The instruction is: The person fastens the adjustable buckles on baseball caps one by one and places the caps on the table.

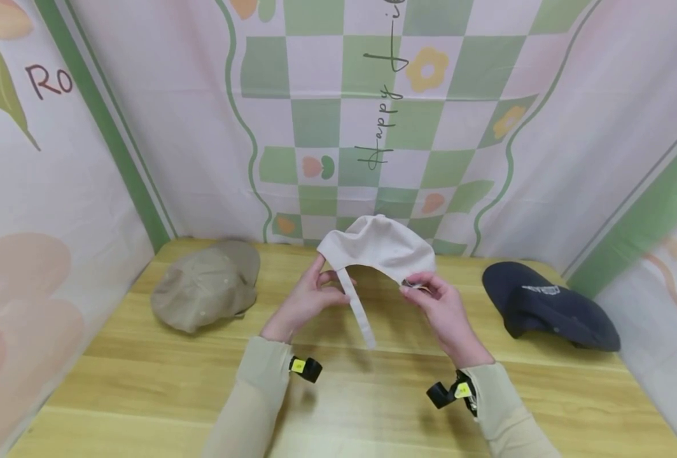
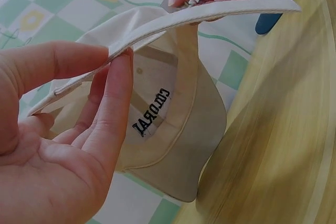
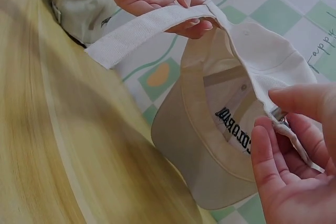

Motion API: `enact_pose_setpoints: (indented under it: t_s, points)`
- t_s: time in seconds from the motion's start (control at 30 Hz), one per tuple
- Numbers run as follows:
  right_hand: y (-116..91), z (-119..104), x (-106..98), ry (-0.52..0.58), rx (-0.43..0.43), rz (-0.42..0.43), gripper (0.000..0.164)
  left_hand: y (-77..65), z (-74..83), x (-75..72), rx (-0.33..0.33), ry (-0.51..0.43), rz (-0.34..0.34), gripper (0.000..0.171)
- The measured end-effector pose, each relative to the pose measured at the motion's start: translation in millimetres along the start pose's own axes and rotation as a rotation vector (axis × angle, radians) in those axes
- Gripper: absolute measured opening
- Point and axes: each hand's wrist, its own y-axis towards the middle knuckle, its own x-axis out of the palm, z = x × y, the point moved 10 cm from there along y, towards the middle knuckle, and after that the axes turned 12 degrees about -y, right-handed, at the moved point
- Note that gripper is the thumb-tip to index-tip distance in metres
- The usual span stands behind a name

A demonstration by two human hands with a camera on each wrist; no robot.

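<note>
Both hands hold up a cream baseball cap (image 1: 381, 245) above the table, its back opening turned toward me. My left hand (image 1: 307, 299) pinches the cap's loose back strap (image 2: 173, 20) between thumb and fingers, and the strap's free end hangs down in the head view. At the other side of the opening, my right hand (image 1: 441, 312) pinches the cap's edge by a small metal buckle (image 3: 278, 113). The strap is out of the buckle. Dark embroidered lettering (image 2: 152, 113) shows inside the crown, and the brim (image 3: 184, 166) points away, below the crown.
A khaki cap (image 1: 203, 286) lies on the wooden table (image 1: 350, 407) at the left. On the right lies a navy cap (image 1: 550, 308) with pale lettering. A checkered fabric backdrop (image 1: 373, 114) rises behind the table, with more printed cloth at both sides.
</note>
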Motion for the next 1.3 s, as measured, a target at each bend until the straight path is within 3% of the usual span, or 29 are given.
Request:
enact_pose_setpoints:
  t_s: [0.27, 0.4, 0.6, 0.8, 0.93, 1.3]
  points:
    - [-0.7, 3.4, -8.2, -0.082, 0.047, 0.063, 0.023, 0.3, -0.7, 4.6, 0.012, -0.059, -0.029, 0.099]
    - [-3.5, 1.5, -16.1, -0.212, 0.059, 0.128, 0.035, -0.2, -1.9, 4.3, 0.002, -0.058, -0.022, 0.098]
    - [-7.2, -12.7, -20.3, -0.337, -0.01, 0.2, 0.035, -1.0, -0.6, 5.4, 0.001, -0.053, -0.022, 0.098]
    - [-5.4, -18.3, -12.8, -0.429, -0.104, 0.175, 0.02, -2.0, -0.9, 7.2, -0.011, -0.041, -0.02, 0.099]
    - [-3.3, -17.0, -7.5, -0.474, -0.138, 0.13, 0.025, -1.3, -2.6, 7.6, -0.021, -0.026, -0.015, 0.1]
    - [-4.6, -12.3, -6.5, -0.574, -0.171, 0.099, 0.019, -0.7, -7.0, 9.9, -0.023, -0.031, -0.024, 0.101]
